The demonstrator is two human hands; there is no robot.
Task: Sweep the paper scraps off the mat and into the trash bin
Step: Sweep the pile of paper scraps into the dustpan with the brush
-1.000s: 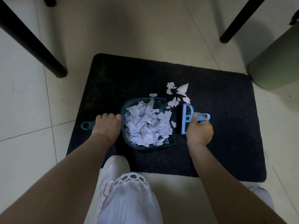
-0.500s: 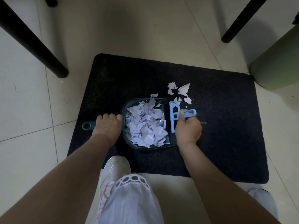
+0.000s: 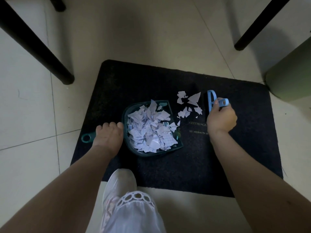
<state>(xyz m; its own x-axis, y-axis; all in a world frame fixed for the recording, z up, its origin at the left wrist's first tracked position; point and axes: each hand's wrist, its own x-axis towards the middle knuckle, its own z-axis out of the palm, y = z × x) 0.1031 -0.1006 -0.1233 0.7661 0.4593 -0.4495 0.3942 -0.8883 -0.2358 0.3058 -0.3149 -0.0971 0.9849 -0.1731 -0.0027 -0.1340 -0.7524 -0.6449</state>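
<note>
Matt, rough mat [image 3: 168,84]; glossy tiles [image 3: 27,105]

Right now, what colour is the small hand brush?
Light blue plastic hand brush, gripped by the right hand; head view.

White scraps [image 3: 189,105] on black mat [image 3: 218,158]

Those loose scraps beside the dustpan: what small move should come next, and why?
Probably draw the brush in the right hand leftward, pushing the loose scraps into the dustpan: they lie on the mat between brush and pan mouth, and the left hand holds its handle.
</note>
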